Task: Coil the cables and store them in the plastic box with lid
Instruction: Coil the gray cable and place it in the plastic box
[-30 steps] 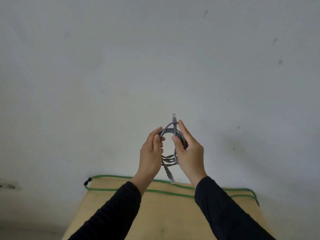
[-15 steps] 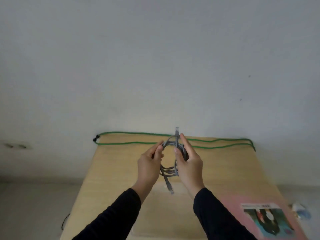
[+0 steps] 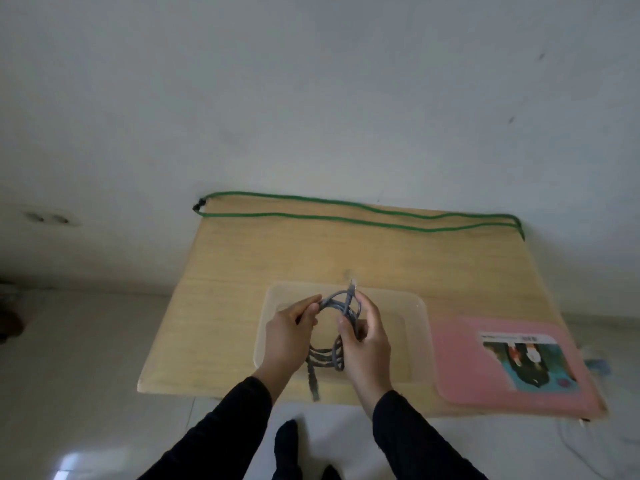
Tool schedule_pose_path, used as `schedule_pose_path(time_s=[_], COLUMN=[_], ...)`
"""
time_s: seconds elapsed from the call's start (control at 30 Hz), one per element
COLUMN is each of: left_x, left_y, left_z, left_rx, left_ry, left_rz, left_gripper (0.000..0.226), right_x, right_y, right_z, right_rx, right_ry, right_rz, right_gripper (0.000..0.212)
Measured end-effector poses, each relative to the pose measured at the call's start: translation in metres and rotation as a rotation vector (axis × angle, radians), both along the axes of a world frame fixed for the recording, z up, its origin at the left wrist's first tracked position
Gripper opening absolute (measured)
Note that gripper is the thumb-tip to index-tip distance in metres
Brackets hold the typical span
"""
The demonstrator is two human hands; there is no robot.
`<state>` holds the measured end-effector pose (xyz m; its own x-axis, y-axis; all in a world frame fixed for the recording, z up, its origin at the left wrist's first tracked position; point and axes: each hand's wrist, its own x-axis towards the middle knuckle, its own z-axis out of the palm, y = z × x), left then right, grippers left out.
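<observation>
Both hands grip the grey cable (image 3: 334,336), already looped, held above the open clear box (image 3: 414,341): the left hand (image 3: 289,336) pinches one side of the coil and the right hand (image 3: 367,337) the other. The person should probably tuck the loose ends before lowering it in. The green cable (image 3: 346,211) lies uncoiled along the table's (image 3: 225,289) far edge, the pink lid (image 3: 464,362) beside the box; nothing blocks the drop.

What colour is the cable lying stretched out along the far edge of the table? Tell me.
Green, with a dark end at its left; the cable shows clearly in the head view.
</observation>
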<state>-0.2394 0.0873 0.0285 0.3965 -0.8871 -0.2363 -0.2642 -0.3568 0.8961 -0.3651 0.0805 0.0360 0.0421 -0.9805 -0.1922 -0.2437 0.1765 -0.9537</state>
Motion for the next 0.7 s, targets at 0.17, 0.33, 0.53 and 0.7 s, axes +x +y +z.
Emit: schedule_pose_path(time_s=[0.17,0.33,0.53,0.7], left_x=[0.011,0.023,0.027,0.025], left_y=[-0.012,-0.026,-0.028,-0.036], left_z=[-0.004,-0.004,-0.018,-0.035], left_rx=[-0.021,-0.046,0.001,0.09], left_ry=[0.013,-0.006,-0.02,-0.073], left_rz=[0.008,-0.069,-0.116,-0.136], left_gripper=[0.021,0.021,0.021,0.02], right_x=[0.005,0.013,0.023,0.022], right_y=[0.0,-0.007,-0.008,-0.017], right_z=[0.001,-0.001,-0.013,-0.02], right_rx=[0.029,0.077,0.175,0.25], right_ry=[0.002,0.018,0.097,0.17], right_rz=[-0.048,-0.111,-0.17,-0.142], right_gripper=[0.034,0.035,0.033,0.03])
